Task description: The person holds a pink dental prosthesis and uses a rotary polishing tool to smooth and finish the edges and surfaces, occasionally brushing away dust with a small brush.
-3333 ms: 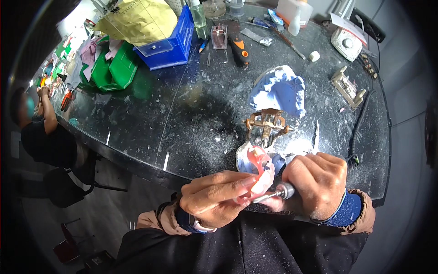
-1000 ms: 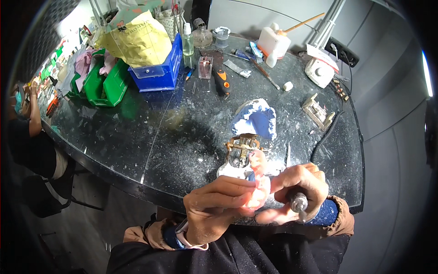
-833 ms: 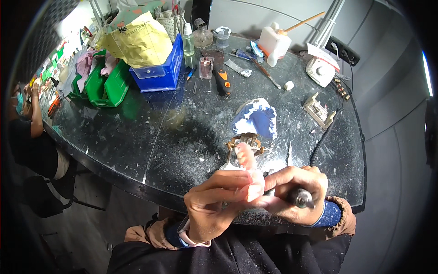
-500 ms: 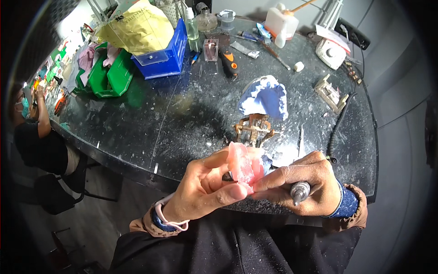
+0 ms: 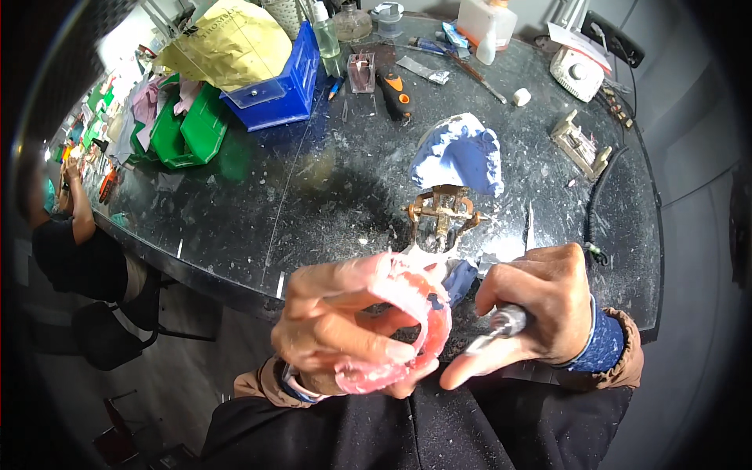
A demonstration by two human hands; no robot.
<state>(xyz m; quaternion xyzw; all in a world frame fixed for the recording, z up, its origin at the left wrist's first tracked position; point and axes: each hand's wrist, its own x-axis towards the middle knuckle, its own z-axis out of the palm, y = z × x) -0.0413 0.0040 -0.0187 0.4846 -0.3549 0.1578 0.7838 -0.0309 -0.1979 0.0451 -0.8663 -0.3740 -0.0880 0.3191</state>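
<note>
My left hand [image 5: 325, 309], fingers curled, grips a horseshoe-shaped pink denture base [image 5: 440, 333] with rough edges, tilted above the bench's front edge. My right hand [image 5: 552, 301] is closed round a metal rotary handpiece [image 5: 510, 319]. The tool's thin tip points down and left, a short gap from the pink piece; the tip is blurred. Just beyond the hands stands a brass-coloured dental articulator [image 5: 442, 213]. A blue and white plaster dental cast [image 5: 462, 160] lies behind it. Partly behind the denture base is another blue plaster piece [image 5: 460, 280].
The dark bench [image 5: 337, 196] is dusted white. Blue [image 5: 270, 110] and green [image 5: 192, 137] bins stand at the left. At the back lie an orange-black tool [image 5: 394, 94] and bottles. A second articulator [image 5: 580, 145] and a black cable [image 5: 599, 204] are at the right. A co-worker [image 5: 78, 243] sits far left.
The pink denture base has been turned so its open horseshoe shape shows. My right hand has drawn away from it to the right, and the handpiece tip has come into view.
</note>
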